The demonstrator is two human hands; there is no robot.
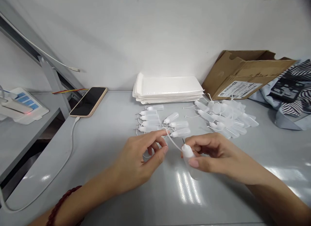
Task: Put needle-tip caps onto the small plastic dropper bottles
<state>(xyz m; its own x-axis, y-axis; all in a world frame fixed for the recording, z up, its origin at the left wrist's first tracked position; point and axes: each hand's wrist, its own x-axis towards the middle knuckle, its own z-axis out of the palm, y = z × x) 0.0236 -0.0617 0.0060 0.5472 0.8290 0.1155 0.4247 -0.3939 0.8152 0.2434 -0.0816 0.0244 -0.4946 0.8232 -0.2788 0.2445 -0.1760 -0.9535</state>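
Note:
My right hand (213,154) grips a small translucent needle-tip squeeze bottle (190,164) between thumb and fingers. It is tilted, with its white cone top and thin dark needle pointing up. From its neck a thin white strap (173,141) curves up and left to my left index fingertip. My left hand (145,154) is open, its thumb and index finger apart; whether the fingertip presses the strap, I cannot tell. Beyond the left hand lie several similar bottles (149,117) in a column, with more bottles (179,124) just to their right, some partly hidden by the hand.
A loose pile of bottles (228,116) lies at right, before an open cardboard box (245,70) and bundled fabric (291,90). White padded envelopes (170,86) are stacked by the wall. At left are a phone (88,101) and its white charging cable (72,138).

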